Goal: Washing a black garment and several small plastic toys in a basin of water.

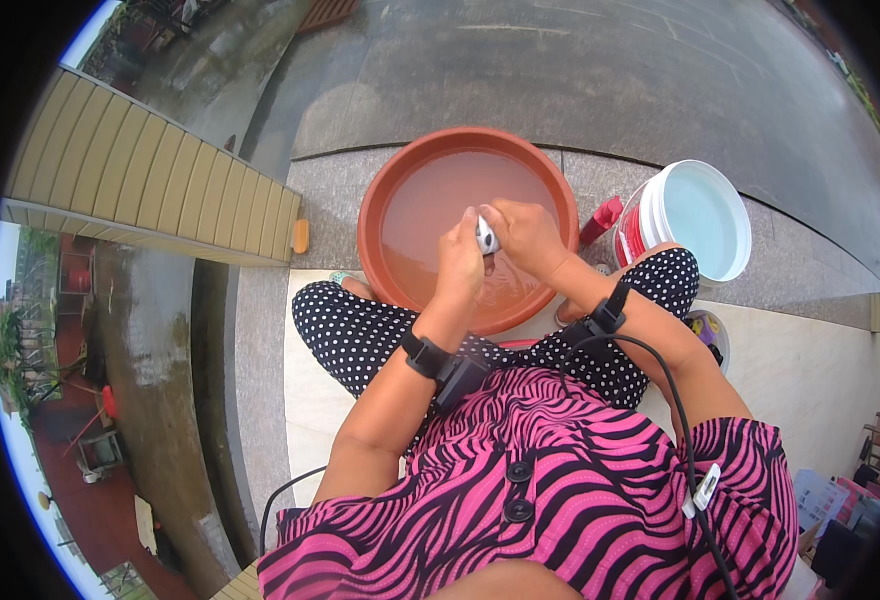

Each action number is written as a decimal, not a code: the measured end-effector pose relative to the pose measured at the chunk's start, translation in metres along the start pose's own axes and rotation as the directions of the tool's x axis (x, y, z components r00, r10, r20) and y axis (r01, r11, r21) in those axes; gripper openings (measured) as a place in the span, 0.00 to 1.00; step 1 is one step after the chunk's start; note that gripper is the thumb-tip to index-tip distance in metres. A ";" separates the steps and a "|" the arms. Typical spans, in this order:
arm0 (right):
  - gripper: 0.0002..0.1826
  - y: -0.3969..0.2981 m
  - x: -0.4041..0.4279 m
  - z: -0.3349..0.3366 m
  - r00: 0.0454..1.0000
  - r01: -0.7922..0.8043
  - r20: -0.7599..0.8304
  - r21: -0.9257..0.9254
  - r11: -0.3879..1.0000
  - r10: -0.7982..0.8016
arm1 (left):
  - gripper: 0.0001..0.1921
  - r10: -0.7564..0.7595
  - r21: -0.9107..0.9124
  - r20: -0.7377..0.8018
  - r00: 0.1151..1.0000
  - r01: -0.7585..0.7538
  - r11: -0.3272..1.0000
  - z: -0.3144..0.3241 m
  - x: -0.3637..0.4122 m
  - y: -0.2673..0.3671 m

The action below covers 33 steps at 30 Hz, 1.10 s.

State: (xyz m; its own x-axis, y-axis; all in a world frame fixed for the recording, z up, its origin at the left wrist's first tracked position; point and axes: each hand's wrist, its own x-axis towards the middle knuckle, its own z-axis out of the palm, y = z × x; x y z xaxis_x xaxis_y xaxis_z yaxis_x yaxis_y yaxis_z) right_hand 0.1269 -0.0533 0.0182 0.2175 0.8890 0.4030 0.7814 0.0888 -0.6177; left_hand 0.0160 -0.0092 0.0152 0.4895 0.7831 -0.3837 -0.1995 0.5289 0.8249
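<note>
My left hand [461,253] and my right hand [526,234] meet above a round reddish-brown plastic basin [376,264] that holds water. Between them they grip a small white item with dark spots [487,235]; most of it is hidden by the fingers, and its kind cannot be told. Both thumbs lie at its upper end. The basin stands on the floor between my knees, and both hands are over its lower middle part.
A white bucket of water [746,225] with a red label stands right of the basin, beside a red bottle-like object [601,220]. A tiled pillar [162,169] rises at left, with an orange block [301,236] at its foot. A small container [716,330] sits by my right knee.
</note>
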 end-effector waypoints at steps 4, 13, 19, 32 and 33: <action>0.11 0.001 0.001 -0.011 0.984 -0.176 0.018 0.320 0.931 0.180 | 0.19 0.036 0.082 0.102 0.994 -0.045 0.996 -0.016 0.006 0.011; 0.24 -0.002 -0.002 -0.029 0.980 0.198 -0.038 0.241 0.950 -0.195 | 0.16 -0.073 -0.057 0.261 0.963 0.091 0.994 -0.027 0.007 0.021; 0.25 0.047 -0.010 -0.024 0.898 -0.441 0.373 0.769 0.462 0.235 | 0.14 0.283 0.578 0.463 0.840 -0.528 0.622 -0.040 0.022 0.010; 0.10 -0.043 -0.010 -0.004 0.993 0.117 0.004 0.195 0.974 -0.120 | 0.18 -0.075 -0.066 0.093 0.993 0.082 0.994 -0.023 0.021 -0.010; 0.10 -0.031 -0.011 -0.001 0.994 0.107 0.000 0.187 0.976 -0.109 | 0.18 -0.076 -0.170 0.074 0.994 0.087 0.982 -0.015 0.022 -0.019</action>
State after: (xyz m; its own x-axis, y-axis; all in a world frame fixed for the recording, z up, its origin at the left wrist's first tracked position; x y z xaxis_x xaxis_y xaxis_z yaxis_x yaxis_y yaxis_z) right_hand 0.1004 -0.0661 0.0336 0.1312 0.8741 0.4677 0.6767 0.2658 -0.6866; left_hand 0.0182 0.0032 -0.0147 0.5646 0.7145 -0.4132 -0.2972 0.6430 0.7058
